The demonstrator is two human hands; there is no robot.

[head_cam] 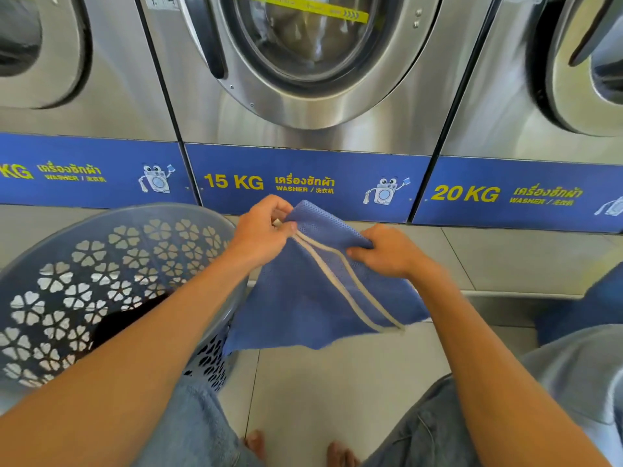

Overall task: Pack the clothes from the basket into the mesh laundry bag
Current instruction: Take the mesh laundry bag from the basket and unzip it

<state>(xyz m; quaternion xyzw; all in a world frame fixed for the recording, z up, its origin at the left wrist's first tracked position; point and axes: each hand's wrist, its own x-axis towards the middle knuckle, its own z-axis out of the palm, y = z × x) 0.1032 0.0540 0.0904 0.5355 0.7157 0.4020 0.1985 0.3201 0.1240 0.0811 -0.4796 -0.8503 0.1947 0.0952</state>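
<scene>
- Blue mesh laundry bag (313, 298) held up in mid-air between both hands, in front of the middle washer, hanging down and slanting toward the lower right.
- Two pale stripes (340, 281) running diagonally across the bag from its top corner to its lower right edge.
- Left hand (263, 230) closed at the bag's top corner, thumb and fingers pinched on the fabric and on a small pale piece there, too small to identify.
- Right hand (387, 251) closed on the bag's upper right edge, fingers curled over the mesh, thumb underneath.
- Grey laundry basket (101, 264) with flower-shaped cut-outs to the left, just beside the left forearm, its rim touching the bag's lower left corner or lying behind it; cannot tell which.
- Dark clothing (118, 321) low inside the basket, partly hidden by the left forearm.
- Steel washer (303, 123) straight ahead, round door shut, blue band below marked "15 KG"; neighbour at right marked "20 KG".
- Pale tiled floor (320, 382) underneath, denim-clad knees and bare toes at the bottom edge.
</scene>
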